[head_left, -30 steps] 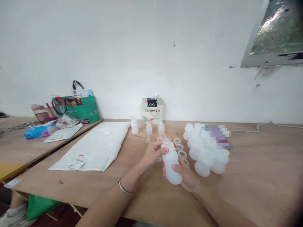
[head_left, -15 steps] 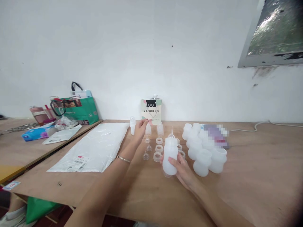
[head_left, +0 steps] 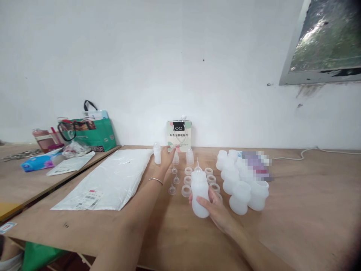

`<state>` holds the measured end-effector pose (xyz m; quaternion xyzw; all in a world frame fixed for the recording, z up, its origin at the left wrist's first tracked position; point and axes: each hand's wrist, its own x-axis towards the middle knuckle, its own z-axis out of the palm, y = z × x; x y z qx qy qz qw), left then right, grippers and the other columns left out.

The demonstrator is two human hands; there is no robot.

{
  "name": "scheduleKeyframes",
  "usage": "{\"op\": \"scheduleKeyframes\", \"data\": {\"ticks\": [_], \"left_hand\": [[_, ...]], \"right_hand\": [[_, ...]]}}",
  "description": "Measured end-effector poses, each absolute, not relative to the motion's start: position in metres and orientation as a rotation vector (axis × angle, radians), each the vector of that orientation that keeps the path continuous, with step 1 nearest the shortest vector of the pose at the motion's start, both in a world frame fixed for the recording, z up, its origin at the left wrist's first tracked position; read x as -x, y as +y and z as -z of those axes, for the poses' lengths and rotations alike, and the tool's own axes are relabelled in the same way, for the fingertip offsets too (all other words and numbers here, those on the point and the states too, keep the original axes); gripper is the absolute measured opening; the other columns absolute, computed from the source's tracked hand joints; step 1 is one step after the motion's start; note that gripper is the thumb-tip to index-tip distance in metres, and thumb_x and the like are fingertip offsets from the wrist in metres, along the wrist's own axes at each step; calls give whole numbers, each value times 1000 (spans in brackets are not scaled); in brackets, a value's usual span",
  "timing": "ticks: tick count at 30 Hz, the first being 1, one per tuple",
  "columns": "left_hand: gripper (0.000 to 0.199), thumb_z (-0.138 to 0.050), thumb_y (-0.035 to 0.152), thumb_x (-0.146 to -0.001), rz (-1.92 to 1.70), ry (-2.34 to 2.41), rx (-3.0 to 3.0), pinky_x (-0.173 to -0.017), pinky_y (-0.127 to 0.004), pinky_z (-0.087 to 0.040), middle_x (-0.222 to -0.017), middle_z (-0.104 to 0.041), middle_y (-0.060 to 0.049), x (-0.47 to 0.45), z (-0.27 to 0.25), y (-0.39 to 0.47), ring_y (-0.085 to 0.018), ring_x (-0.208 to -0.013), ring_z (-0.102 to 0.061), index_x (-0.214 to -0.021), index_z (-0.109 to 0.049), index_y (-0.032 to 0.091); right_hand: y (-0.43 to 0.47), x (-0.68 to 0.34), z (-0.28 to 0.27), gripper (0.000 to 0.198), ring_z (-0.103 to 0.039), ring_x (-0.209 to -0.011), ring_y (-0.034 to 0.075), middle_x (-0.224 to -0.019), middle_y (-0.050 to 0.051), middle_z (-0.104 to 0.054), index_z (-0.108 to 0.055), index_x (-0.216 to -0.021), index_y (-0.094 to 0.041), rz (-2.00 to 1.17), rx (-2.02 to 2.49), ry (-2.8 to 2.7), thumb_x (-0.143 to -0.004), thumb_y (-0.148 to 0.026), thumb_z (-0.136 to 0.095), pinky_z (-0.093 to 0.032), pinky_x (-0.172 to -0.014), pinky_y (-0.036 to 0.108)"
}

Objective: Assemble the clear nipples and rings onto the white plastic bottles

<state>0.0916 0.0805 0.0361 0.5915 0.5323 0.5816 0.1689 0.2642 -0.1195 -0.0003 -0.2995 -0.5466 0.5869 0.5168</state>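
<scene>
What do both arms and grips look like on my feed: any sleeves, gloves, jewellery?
The left arm and right arm are sleeveless as far as the view shows. The left grip and right grip are human hands without gloves. A slim, silver-coloured bangle circles the left wrist; the right wrist shows none. No cables show.

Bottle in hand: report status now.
Right hand: holding bottle, teat on top. Left hand: at a clear cap, contact unclear. Rings: lying beyond the bottle.

The milky-white bottle [head_left: 199,189] is held roughly upright
</scene>
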Motion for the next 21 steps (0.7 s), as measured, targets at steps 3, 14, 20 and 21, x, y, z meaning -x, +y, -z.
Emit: {"op": "scheduleKeyframes", "data": {"ticks": [3,14,20,21], "left_hand": [[36,-49,36,-81,-1764,1391,-1712,-91,-30,-37,-114,-56,-12,-95,-67,43,-18,-107,-50,-109,-50,13],[34,-51,33,-82,-1373,776,-2042,-83,-29,-42,-110,-57,-6,-109,-89,-92,-17,-96,-52,-114,-54,23],[35,-52,32,-81,-1218,853,-2153,-81,-28,-43,-107,-61,-4,-112,-88,-98,-17,-93,-54,-116,-54,24],[36,-52,32,-81,-1216,850,-2166,-81,-28,-43,-107,-61,-4,-113,-87,-99,-17,-92,-55,-116,-55,24]], "right_hand": [[-121,-264,-2,46,-59,-76,18,-83,3,-63,-47,-105,-21,-1395,755,-1333,-69,-41,-66,-44,-65,31],[-119,-265,1,45,-57,-69,17,-78,1,-61,-47,-103,-22,-1298,762,-1392,-68,-43,-65,-44,-61,31],[-119,-265,2,50,-55,-65,15,-85,2,-60,-46,-109,-22,-1233,826,-1384,-67,-42,-65,-43,-59,30],[-119,-265,3,52,-54,-65,15,-86,3,-60,-46,-111,-23,-1222,846,-1385,-67,-42,-65,-43,-59,30]]}}
